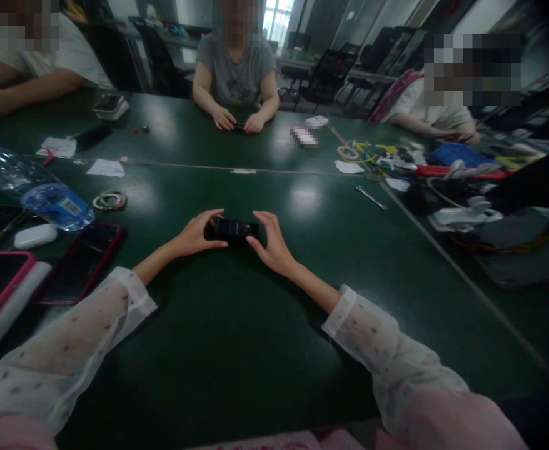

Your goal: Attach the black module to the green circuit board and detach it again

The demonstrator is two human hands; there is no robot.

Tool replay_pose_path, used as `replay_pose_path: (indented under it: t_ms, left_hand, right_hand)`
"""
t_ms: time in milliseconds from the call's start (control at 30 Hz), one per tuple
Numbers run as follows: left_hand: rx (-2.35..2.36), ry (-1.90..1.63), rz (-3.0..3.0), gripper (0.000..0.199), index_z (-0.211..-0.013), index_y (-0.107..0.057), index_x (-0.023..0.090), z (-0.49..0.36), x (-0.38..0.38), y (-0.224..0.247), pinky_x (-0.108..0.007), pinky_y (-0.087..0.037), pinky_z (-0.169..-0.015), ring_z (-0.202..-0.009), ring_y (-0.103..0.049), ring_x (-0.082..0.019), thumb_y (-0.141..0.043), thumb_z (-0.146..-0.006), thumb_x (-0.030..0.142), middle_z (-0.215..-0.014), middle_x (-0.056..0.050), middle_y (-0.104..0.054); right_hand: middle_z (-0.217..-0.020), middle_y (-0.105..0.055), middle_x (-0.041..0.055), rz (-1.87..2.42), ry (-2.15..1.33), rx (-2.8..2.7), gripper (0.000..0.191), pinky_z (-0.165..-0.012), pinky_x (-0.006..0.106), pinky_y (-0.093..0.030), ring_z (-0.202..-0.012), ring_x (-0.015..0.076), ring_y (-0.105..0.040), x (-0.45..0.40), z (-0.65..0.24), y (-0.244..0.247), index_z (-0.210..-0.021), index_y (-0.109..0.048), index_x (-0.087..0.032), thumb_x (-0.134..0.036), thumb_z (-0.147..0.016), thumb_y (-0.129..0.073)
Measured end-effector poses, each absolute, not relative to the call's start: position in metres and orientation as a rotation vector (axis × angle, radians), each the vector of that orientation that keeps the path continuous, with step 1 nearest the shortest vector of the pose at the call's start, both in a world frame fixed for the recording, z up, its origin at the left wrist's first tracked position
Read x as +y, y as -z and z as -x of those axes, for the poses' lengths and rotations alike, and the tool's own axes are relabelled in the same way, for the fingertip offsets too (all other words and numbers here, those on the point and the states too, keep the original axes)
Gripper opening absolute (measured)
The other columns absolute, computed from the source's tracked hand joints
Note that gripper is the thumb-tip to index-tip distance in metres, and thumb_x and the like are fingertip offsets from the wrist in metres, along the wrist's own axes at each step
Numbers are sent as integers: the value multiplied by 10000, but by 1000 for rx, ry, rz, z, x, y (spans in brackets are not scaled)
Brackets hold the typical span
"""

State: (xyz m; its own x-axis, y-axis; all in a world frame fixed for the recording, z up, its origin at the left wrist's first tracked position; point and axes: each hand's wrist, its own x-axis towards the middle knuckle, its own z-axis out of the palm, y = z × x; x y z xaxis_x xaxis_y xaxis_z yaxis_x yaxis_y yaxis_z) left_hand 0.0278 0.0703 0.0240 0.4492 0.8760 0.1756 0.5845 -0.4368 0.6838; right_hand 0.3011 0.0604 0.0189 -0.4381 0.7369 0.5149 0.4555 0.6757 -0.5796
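Note:
A small black device with a dark screen (234, 227) lies at the middle of the green table (237, 325). My left hand (198, 235) is at its left end, with thumb and fingers curved round that end. At the right end is my right hand (273, 242), its thumb against the near edge and its fingers by the far corner. Both hands hold the device between them, low over or on the tabletop.
A water bottle (52, 194), a red-edged phone (84, 262), a white case (35, 235) and bracelets (110, 200) lie left. A wrench (371, 197), cables (368, 152) and a blue item (462, 155) are right. Three people sit across and beside the table.

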Motion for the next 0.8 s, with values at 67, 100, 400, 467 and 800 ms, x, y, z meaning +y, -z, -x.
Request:
replay_pose_path:
  t_ms: [67,100,400,467,800]
  left_hand:
    - [1214,-719,-2147,873,-1480,-354,261,-28,70,-25,-525,-448,-995,-1202,-559,-337,-753,-763,557,-1440,-157,-492]
    - [1215,-717,-2147,864,-1474,-365,260,-28,70,-25,-525,-450,-992,-1206,-555,-338,-754,-762,558,-1442,-157,-489]
    - [1212,-717,-2157,732,-1358,-475,253,-27,71,-24,-507,-463,-977,-1219,-533,-336,-756,-757,560,-1365,-129,-524]
    - [1201,-754,-2115,665,-1314,-499,250,-27,71,-25,-480,-474,-953,-1186,-545,-318,-741,-774,554,-1333,-120,-538]
    - [1222,-1205,-1622,453,-692,-428,205,-19,82,-10,-248,-381,-613,-616,-421,-121,-610,-878,575,-669,32,-423]
  right_hand:
    - [-1381,-451,130,947,-445,-2029,536,-1079,525,-457,-1314,277,-463,60,-301,-20,-1452,-358,-282,-455,-970,-514]
    - [-1351,-475,126,962,-449,-1985,500,-1052,505,-479,-1273,266,-497,60,-302,-20,-1429,-381,-277,-449,-976,-502]
    - [-950,-584,33,1024,-535,-1726,201,-801,329,-493,-874,167,-583,67,-303,-21,-1008,-550,-222,-418,-965,-542]
    - [-864,-568,14,1020,-575,-1759,232,-751,306,-468,-810,156,-556,66,-303,-23,-889,-547,-218,-431,-977,-516]
    - [-586,-376,-41,1033,-759,-1749,506,-561,272,-271,-562,118,-360,65,-304,-26,-614,-405,-214,-564,-977,-450]
